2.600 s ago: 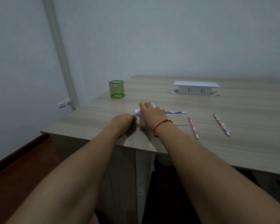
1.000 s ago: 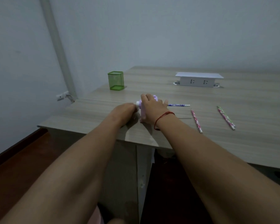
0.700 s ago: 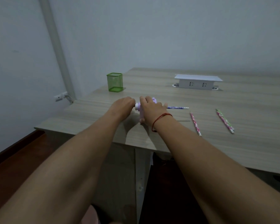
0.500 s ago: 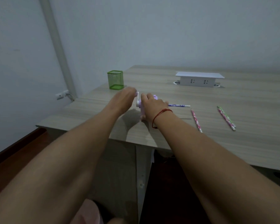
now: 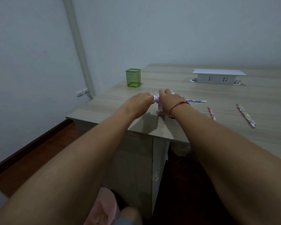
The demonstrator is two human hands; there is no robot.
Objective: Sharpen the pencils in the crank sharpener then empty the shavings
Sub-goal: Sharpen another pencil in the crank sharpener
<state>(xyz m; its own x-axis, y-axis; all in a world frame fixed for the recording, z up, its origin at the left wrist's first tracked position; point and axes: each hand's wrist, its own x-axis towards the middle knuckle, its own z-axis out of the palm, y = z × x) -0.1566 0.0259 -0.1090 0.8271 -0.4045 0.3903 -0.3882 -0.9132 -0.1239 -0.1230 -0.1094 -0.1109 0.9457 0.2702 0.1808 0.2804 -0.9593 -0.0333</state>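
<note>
The person stands at the near left corner of the wooden surface [image 5: 258, 95] with both arms stretched out to the lilac crank sharpener [image 5: 160, 108], which sits a little in from the edge, in the middle of the frame. The right hand [image 5: 170, 101], a red string bracelet [image 5: 178, 105] at its wrist, has its grip clamped over the top of the body, I'd say to pin it down so it doesn't skid. The left hand [image 5: 141, 101] has its grip curled round the white crank handle [image 5: 155, 97] on the sharpener's left end, placed to turn it. One blue-patterned pencil [image 5: 195, 101] pokes out level to the right, its other end hidden behind the right hand, apparently fed in. Two more lie loose farther right, well apart from each other: a pink pencil [image 5: 211, 113] and a green-and-pink pencil [image 5: 246, 115], though that last could be two lying flush; I can't tell. So three pencils for certain, one sharpener, one green mesh pen holder [image 5: 133, 77] towards the upper left and one white socket box [image 5: 217, 77] at the upper right.
</note>
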